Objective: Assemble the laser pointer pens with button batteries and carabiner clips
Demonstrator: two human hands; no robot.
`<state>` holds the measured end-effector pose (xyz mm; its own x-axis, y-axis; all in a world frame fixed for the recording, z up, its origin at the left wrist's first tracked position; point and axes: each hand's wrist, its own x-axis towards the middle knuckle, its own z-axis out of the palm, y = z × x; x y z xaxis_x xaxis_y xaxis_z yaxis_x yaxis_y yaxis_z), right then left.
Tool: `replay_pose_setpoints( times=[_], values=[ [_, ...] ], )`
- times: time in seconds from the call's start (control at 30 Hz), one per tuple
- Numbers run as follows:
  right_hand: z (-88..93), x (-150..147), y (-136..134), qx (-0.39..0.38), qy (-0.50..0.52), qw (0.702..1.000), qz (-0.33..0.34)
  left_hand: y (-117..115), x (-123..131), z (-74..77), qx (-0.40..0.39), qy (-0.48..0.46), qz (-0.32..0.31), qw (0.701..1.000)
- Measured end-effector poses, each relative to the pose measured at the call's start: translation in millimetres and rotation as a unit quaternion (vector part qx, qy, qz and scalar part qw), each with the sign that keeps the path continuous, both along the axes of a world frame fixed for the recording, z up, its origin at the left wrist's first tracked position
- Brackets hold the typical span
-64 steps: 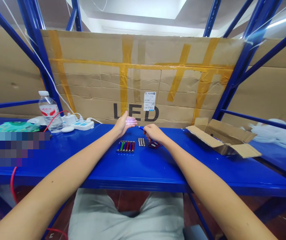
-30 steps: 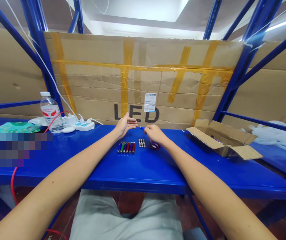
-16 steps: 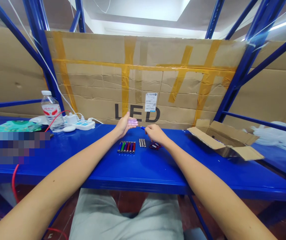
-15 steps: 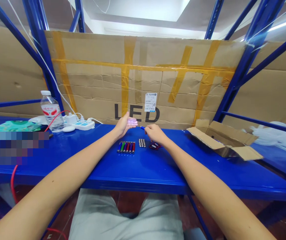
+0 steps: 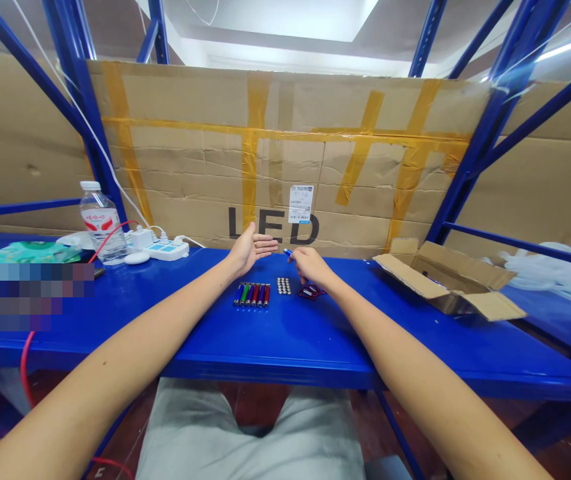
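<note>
My left hand (image 5: 250, 249) is raised above the blue shelf (image 5: 285, 333), palm turned right and fingers stretched out, holding nothing. My right hand (image 5: 308, 264) is closed round a small blue flashlight (image 5: 286, 253) whose tip points at the left palm. Below the hands lies a row of several small coloured flashlights (image 5: 252, 294). Right of that row sits a cluster of small silver batteries (image 5: 283, 285). A few red rings or straps (image 5: 310, 291) lie under my right wrist.
A water bottle (image 5: 98, 223), a white power strip (image 5: 161, 250) with a red cable, and a green pack (image 5: 32, 253) stand at the left. An open cardboard box (image 5: 448, 278) sits at the right, white gloves (image 5: 550, 272) beyond it. A taped "LED" carton (image 5: 285, 153) forms the back wall.
The pale light spot seen on my left palm half a second ago is gone. My right hand has lifted the blue flashlight slightly. The hands have otherwise stayed in place.
</note>
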<state>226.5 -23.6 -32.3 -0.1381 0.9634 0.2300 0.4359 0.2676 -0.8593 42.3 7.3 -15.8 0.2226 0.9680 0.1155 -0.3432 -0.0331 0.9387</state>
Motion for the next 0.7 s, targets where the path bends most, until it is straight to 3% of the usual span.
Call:
replay_pose_setpoints(
  times=[0.33,0.7],
  values=[
    [9.8,-0.2,-9.7,0.025,-0.073,0.995,-0.069,1.4,-0.3,-0.8,0.000,0.022,0.002,1.000],
    [10.2,1.3,-11.1,0.068,-0.130,0.986,-0.076,4.6,-0.4,-3.8,0.009,0.007,0.010,1.000]
  ],
)
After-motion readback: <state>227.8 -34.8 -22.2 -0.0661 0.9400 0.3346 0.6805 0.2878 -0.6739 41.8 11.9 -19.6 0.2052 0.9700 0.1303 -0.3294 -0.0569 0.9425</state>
